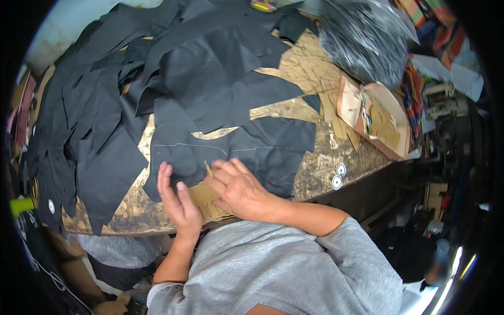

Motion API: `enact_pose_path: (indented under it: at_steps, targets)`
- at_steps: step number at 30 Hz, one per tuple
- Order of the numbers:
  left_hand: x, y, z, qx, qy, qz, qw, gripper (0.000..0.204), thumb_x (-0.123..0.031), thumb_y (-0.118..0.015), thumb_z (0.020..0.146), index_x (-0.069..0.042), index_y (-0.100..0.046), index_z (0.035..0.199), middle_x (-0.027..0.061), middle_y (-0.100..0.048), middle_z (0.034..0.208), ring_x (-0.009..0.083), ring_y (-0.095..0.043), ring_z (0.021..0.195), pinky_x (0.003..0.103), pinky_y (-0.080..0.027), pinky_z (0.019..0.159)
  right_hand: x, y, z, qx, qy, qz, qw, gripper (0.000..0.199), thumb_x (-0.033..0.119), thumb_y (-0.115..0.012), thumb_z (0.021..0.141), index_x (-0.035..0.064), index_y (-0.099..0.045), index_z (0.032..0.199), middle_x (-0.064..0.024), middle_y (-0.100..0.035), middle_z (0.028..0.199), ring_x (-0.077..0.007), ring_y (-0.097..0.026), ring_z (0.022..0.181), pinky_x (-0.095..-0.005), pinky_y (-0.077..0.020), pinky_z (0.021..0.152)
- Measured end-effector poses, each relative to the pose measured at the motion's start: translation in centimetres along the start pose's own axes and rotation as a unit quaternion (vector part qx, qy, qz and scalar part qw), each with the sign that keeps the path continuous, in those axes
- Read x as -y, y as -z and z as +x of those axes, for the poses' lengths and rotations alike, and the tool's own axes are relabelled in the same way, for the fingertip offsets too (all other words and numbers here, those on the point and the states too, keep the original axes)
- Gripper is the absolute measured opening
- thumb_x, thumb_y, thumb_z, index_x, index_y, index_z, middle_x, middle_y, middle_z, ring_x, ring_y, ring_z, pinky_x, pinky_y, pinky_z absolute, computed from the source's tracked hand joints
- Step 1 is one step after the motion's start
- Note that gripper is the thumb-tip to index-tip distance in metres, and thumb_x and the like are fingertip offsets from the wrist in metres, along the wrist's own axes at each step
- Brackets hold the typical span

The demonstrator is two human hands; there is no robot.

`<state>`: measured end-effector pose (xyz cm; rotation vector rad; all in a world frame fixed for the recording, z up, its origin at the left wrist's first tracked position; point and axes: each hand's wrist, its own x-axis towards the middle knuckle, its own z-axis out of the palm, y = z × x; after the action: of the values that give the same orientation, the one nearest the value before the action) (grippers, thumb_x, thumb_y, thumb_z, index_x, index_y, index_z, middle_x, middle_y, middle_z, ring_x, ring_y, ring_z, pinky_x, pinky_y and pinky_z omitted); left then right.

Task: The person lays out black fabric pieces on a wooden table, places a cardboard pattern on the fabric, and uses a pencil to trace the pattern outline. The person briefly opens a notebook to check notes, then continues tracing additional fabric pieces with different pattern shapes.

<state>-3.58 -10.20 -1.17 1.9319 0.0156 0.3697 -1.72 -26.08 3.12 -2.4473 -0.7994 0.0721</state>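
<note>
Cardboard pattern piece (202, 198), tan and flat, lies at the near edge of the tabletop (310, 173), partly on the nearest black piece of material (247, 149) and partly over the worn wood. Both hands rest on it. The left hand (178, 202) lies with fingers straight and close together, palm side down along the left edge of the cardboard, pressing it flat; it grips nothing. The right hand (239, 189) covers the right part of the cardboard, its fingers curled and pressed together around a thin pale marking stick (208, 168), whose tip stands at the far edge of the cardboard against the black material.

A thin light line (184, 145) runs in a curve across that black piece, just beyond the hands. More black cut pieces (105, 121) overlap in a heap over the left and far parts of the tabletop. At the far right a bundle in clear, shiny plastic (362, 42) sits on the tabletop, and near it lies an open cardboard box (380, 118) with tan pieces inside. Two small round white discs (338, 176) lie at the right near edge of the tabletop. Striped, colourful fabric (436, 26) shows at the far right corner. The person wears a grey short-sleeved shirt (283, 268).
</note>
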Motion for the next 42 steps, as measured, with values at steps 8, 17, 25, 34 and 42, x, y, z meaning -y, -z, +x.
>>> enact_pose_path:
  at_steps: [8, 17, 25, 34, 42]
  targets:
    - [1.2, 2.7, 2.6, -0.078, 0.055, 0.052, 0.994, 0.043, -0.013, -0.055, 0.091, 0.004, -0.046, 0.129, 0.0194, -0.047, 0.133, 0.0262, -0.042, 0.125, 0.036, -0.031, 0.105, -2.8, 5.0, -5.5, -0.242, -0.066, 0.224, 0.942, 0.021, 0.001, -0.072, 0.071, 0.0052, -0.059, 0.087, -0.0076, -0.06, 0.083, -0.0197, -0.059, 0.076, -0.0294, -0.0469, 0.07]
    - [1.9, 2.6, 2.7, 0.023, -0.035, 0.285, 0.958, 0.069, -0.025, -0.071, 0.079, 0.002, -0.039, 0.134, 0.018, -0.045, 0.136, 0.0319, -0.031, 0.133, 0.045, -0.018, 0.107, -12.4, 12.4, -23.2, -0.456, -0.294, -0.207, 0.814, 0.018, -0.011, -0.062, 0.069, 0.0009, -0.062, 0.081, -0.0091, -0.058, 0.073, -0.0203, -0.059, 0.065, -0.0273, -0.0461, 0.06]
    - [1.7, 3.3, 2.8, 0.109, -0.041, 0.326, 0.938, 0.077, -0.022, -0.067, 0.081, 0.002, -0.026, 0.141, 0.0186, -0.034, 0.143, 0.0318, -0.024, 0.137, 0.051, -0.012, 0.108, -15.6, 13.3, -25.1, -0.46, -0.333, -0.333, 0.752, 0.054, 0.022, -0.086, 0.052, 0.0037, -0.062, 0.097, -0.0109, -0.064, 0.105, -0.035, -0.053, 0.109, -0.0428, -0.0422, 0.092]
    - [1.7, 3.1, 2.7, 0.102, -0.048, 0.32, 0.941, 0.077, -0.022, -0.067, 0.081, 0.001, -0.026, 0.141, 0.0195, -0.034, 0.143, 0.0321, -0.028, 0.135, 0.052, -0.011, 0.106, -20.3, 19.3, -26.1, -0.568, -0.333, -0.315, 0.683, 0.025, 0.012, -0.076, 0.069, 0.0024, -0.066, 0.089, -0.0125, -0.066, 0.083, -0.0258, -0.064, 0.074, -0.0338, -0.0491, 0.068]
    - [1.7, 3.0, 2.9, 0.116, -0.035, 0.35, 0.929, 0.078, -0.024, -0.067, 0.081, 0.0, -0.025, 0.142, 0.021, -0.032, 0.144, 0.0337, -0.025, 0.136, 0.055, -0.01, 0.106, -24.0, 24.9, -32.9, -0.575, -0.353, -0.338, 0.656, 0.029, 0.016, -0.076, 0.073, -0.0017, -0.067, 0.094, -0.0155, -0.069, 0.093, -0.0267, -0.067, 0.081, -0.0311, -0.05, 0.075]
